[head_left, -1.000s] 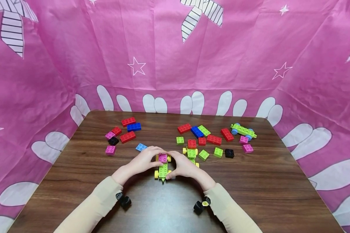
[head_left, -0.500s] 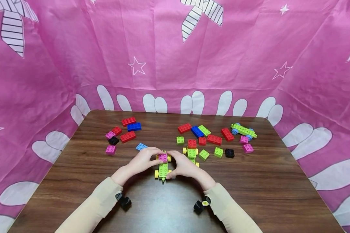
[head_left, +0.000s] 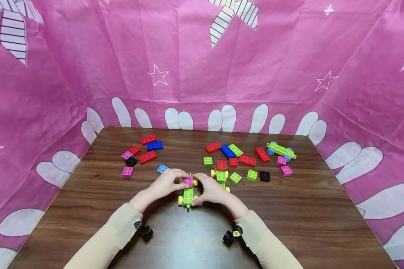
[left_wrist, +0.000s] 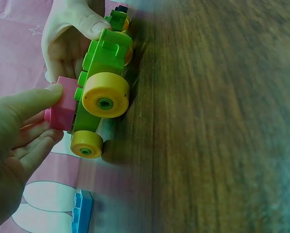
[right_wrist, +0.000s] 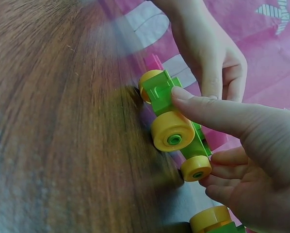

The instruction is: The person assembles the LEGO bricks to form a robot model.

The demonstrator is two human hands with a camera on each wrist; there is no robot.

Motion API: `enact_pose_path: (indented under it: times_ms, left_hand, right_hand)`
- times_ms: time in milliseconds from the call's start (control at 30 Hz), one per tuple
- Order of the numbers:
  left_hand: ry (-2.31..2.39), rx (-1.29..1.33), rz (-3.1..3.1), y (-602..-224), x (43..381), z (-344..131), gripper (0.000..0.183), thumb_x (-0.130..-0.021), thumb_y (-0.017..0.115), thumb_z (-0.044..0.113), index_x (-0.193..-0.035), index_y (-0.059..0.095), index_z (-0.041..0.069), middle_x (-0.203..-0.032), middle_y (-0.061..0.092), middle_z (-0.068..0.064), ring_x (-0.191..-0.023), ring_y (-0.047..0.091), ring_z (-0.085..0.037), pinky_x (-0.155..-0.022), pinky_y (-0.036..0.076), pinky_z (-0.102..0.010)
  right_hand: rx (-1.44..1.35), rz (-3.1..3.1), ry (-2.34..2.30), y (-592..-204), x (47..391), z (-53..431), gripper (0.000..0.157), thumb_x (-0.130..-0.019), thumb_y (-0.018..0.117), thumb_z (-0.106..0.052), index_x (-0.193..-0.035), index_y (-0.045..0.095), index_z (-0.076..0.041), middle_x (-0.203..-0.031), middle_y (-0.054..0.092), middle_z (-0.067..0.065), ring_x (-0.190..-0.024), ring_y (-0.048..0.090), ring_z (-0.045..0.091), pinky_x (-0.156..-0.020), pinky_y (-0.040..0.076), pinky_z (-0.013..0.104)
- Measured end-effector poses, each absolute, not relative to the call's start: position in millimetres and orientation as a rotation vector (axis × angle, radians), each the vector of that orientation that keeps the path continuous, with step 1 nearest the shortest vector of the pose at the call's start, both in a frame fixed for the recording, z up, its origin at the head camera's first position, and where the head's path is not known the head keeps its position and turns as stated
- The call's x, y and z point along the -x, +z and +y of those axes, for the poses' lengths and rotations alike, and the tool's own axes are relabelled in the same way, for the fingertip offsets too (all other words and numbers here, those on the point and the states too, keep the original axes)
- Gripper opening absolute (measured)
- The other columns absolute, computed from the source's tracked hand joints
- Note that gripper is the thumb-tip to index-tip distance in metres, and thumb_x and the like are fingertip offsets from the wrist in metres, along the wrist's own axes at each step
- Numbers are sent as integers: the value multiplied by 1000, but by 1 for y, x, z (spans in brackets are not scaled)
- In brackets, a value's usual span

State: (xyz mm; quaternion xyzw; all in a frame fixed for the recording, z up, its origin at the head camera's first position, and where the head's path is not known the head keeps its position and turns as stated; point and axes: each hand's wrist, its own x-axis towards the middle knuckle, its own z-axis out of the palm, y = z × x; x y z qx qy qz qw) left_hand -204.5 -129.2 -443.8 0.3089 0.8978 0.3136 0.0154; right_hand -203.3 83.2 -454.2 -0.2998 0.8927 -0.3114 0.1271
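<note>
In the head view my left hand (head_left: pixel 164 184) pinches a pink brick (head_left: pixel 188 181) between thumb and fingers. The brick sits at the far end of a lime-green toy car base (head_left: pixel 188 197) with yellow wheels. Seen from the left wrist, the pink brick (left_wrist: pixel 65 104) is right at the studs of the green base (left_wrist: pixel 107 51). My right hand (head_left: pixel 211 189) grips that base along its right side, thumb at the near end and fingers toward the far end. The right wrist view shows the thumb (right_wrist: pixel 198 104) pressing on the base's end, beside a yellow wheel (right_wrist: pixel 173 132).
Right of my right hand stands another green car base (head_left: pixel 221 177) with yellow wheels. A blue-wheeled base (head_left: pixel 281 150) lies at the back right. Loose bricks are spread on both sides, among them a light blue brick (head_left: pixel 162 169) near my left hand and a black brick (head_left: pixel 264 176).
My left fingertips have drawn slightly away from the right ones at the car's far end, so its green tip shows between them. The car base and pink brick stay in place.
</note>
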Motion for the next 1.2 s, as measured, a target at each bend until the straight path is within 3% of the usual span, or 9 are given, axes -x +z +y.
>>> enact_pose_path:
  times_ms: [900, 1200]
  left_hand:
    - [973, -873, 2699, -432, 210, -127, 32, -85, 74, 26, -111, 73, 8, -105, 72, -6, -94, 64, -19, -81, 53, -33]
    - [932, -880, 2695, -429, 211, -126, 34, -84, 75, 25, -112, 73, 6, -102, 72, -7, -83, 60, -17, -73, 48, -24]
  right_hand:
    - [851, 2574, -923, -454, 205, 83, 95, -65, 90, -30, -139, 42, 5, -141, 47, 21, -131, 45, 34, -109, 37, 47]
    - [859, 2580, -905, -455, 205, 83, 95, -65, 89, -32, -139, 43, 5, -140, 48, 20, -130, 46, 33, -108, 38, 47]
